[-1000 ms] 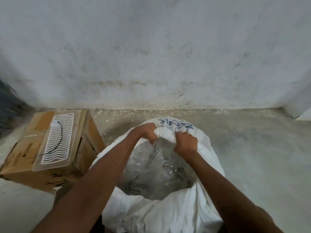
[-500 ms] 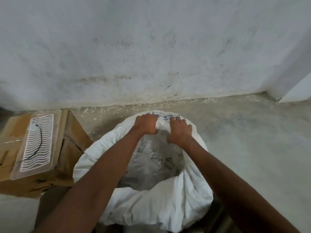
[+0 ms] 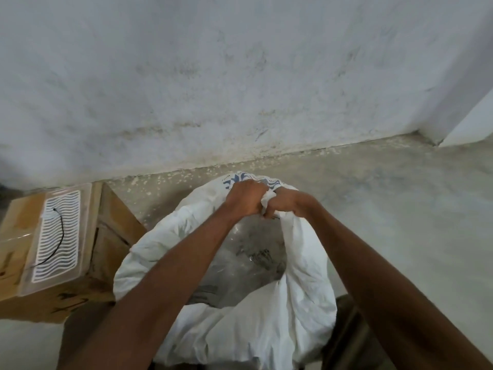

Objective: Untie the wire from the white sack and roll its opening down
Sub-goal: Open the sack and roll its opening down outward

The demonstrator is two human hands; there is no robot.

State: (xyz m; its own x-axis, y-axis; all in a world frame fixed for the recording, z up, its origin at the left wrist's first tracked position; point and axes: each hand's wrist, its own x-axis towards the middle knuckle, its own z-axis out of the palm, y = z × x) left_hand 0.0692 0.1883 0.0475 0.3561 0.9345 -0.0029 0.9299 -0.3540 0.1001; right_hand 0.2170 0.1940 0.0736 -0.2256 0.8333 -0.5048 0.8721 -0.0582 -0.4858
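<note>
The white sack [image 3: 266, 316] is standing open on the floor [image 3: 400, 209] beside a cardboard box [image 3: 53, 263], its mouth already partly cuffed. Both grips are pinching the far rim: left hand [image 3: 244, 200] and right hand [image 3: 286, 205] are bunching cloth close together. Rolling so narrow a section is risking an uneven cuff, or tipping the sack. The thin dark wire [image 3: 57, 241], probably the tie, is lying on the box.
</note>
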